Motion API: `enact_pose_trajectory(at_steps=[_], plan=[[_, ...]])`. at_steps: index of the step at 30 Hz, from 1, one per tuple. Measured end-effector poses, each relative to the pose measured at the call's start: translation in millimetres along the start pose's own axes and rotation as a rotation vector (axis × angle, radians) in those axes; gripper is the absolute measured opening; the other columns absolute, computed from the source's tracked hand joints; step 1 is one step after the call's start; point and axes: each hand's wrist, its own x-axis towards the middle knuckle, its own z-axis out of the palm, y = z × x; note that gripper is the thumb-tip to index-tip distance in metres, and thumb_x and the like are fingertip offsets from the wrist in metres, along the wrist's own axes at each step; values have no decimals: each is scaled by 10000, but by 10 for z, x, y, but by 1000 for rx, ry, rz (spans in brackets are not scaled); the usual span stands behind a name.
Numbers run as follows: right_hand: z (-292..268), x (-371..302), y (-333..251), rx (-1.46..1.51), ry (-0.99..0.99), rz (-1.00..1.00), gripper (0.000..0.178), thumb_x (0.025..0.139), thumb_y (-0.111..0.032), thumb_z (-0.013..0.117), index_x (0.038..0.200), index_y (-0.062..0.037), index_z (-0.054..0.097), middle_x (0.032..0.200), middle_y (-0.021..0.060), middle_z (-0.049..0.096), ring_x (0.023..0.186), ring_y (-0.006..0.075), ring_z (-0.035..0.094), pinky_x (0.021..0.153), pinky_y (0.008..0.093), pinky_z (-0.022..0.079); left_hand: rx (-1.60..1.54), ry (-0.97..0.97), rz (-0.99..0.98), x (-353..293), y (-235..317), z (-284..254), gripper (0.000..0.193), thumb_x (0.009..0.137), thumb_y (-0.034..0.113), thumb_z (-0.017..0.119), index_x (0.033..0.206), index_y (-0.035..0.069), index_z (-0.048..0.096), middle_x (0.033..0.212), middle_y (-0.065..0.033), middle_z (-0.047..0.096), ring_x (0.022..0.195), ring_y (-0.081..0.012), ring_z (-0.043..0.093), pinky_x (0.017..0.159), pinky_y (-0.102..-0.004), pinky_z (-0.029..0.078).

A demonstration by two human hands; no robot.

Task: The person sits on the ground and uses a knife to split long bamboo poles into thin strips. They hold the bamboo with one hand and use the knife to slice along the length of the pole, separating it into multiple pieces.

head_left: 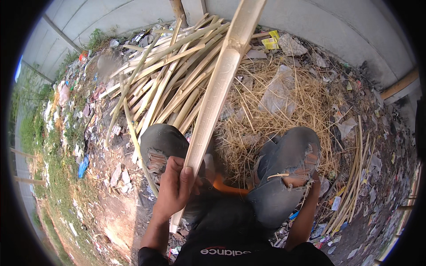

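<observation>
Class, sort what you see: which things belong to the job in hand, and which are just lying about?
Belongs:
split bamboo length, in the left hand
split bamboo pile, probably
thin strips at right, possibly

Lying about, apparently:
translucent plastic sheet
blue plastic scrap
yellow wrappers

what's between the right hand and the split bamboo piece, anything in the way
The right leg stands between them: the right forearm runs along its outer side and the right hand is hidden behind it. Nothing visible separates the left hand from the split bamboo piece it holds.
</observation>
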Motion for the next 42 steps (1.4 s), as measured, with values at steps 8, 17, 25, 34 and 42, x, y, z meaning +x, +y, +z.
enact_pose_trajectory(at_steps=[8,17,25,34,42], plan=[[-1569,547,-572,218,289,-128,438,1013,-94,450,1441,-12,495,906,90,646,772,190,610,763,366,492,-259,46,32,262,401,-381,236,1112,269,421,1185,45,447,693,-49,593,481,-100,525,474,-225,427],[-3092,138,-2772,729,278,-751,408,1071,-422,533,1103,-18,582,706,-3,479,663,102,487,631,288,415,-493,-222,62,1094,974,-140,329,1025,229,588,1275,58,460,721,-94,603,453,-160,517,427,-257,408],[-2316,151,-3777,39,430,-1225,461,1003,-410,612,1222,-4,633,1297,155,545,1222,326,528,1053,499,322,-465,-224,74,1292,578,277,389,1030,152,593,1355,42,411,879,-86,668,595,-163,620,544,-269,489],[-1930,329,-3996,250,-38,-1381,369,986,-357,651,1120,-14,632,1055,162,658,1052,340,626,996,471,384,-430,-91,69,1239,395,150,475,1041,114,576,1449,43,342,920,-88,683,619,-141,621,565,-255,504],[-1871,388,-4009,375,-240,-1289,328,1043,-270,593,1235,-4,600,1095,139,666,1117,285,628,1015,404,453,-415,-74,51,1261,399,170,434,1034,110,585,1409,43,376,902,-88,674,630,-135,618,572,-258,508]])
